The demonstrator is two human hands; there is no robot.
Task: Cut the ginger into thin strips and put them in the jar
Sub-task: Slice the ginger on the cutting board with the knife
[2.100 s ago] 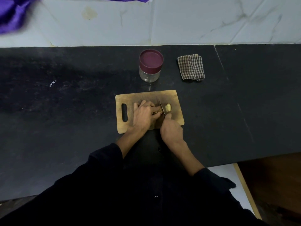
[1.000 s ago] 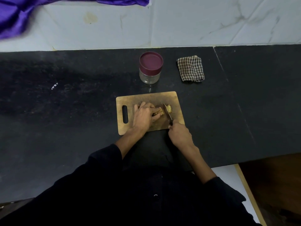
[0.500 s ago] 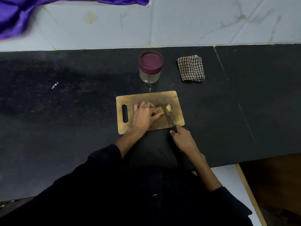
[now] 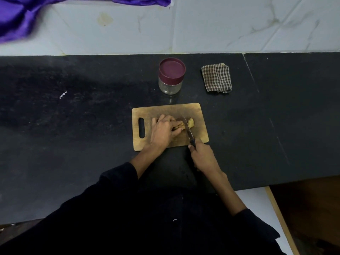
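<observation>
A wooden cutting board (image 4: 165, 110) lies on the black counter. On it my left hand (image 4: 162, 130) holds down a piece of ginger (image 4: 179, 127), fingers curled over it. A cut-off chunk of ginger (image 4: 191, 122) lies just right of the blade. My right hand (image 4: 203, 156) grips the dark handle of a knife (image 4: 188, 128), whose blade stands between the two ginger pieces. A glass jar (image 4: 170, 86) with a maroon lid on top stands behind the board.
A folded checked cloth (image 4: 216, 78) lies right of the jar. A white tiled wall runs behind the counter, with purple fabric (image 4: 22, 13) hanging at the top left. The counter's front edge drops off at the lower right.
My right hand drew back toward me from the board's edge, pulling the knife along the cut through the ginger. My left hand stayed on the ginger.
</observation>
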